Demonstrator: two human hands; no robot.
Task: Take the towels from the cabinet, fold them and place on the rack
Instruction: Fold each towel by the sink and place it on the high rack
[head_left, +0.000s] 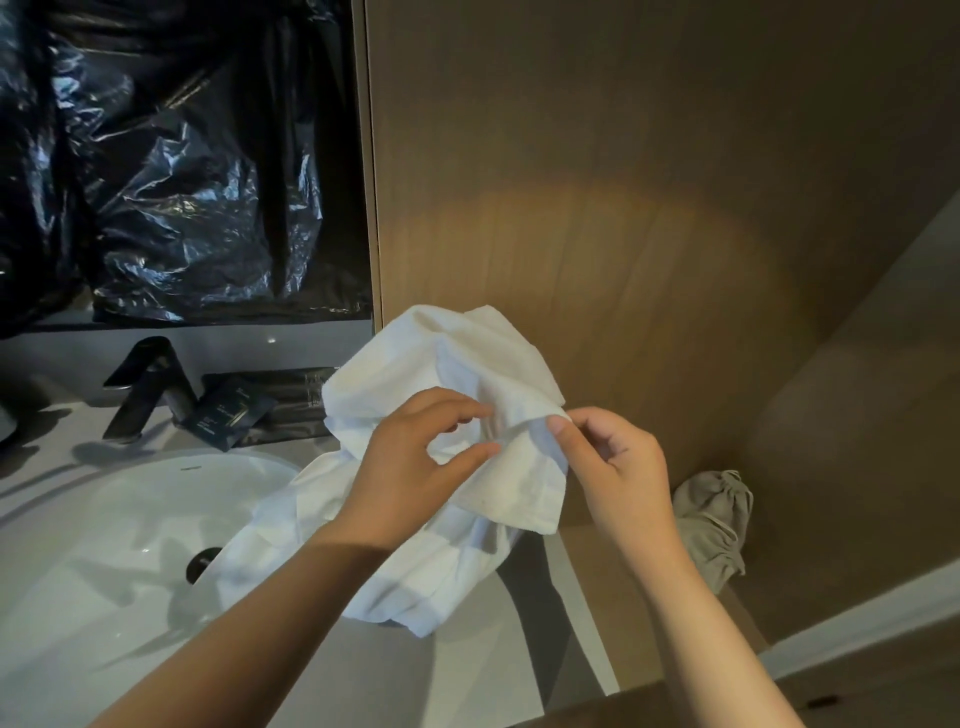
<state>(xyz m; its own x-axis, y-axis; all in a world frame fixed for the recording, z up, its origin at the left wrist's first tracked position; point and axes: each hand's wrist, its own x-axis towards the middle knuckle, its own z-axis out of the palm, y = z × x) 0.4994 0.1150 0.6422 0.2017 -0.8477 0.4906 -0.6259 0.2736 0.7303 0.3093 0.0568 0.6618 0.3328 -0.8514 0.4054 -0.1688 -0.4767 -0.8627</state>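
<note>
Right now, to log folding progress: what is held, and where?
The left hand and right hand both pinch the white towel along one edge, close together.

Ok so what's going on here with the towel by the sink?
A person holds a white towel up beside the white sink. The left hand pinches a fold near its middle; the right hand pinches the edge right next to it. The towel is crumpled, not yet folded, its lower part hanging bunched over the counter. A black faucet stands behind the sink, and a grey drawstring bag lies on the wooden ledge to the right.
</note>
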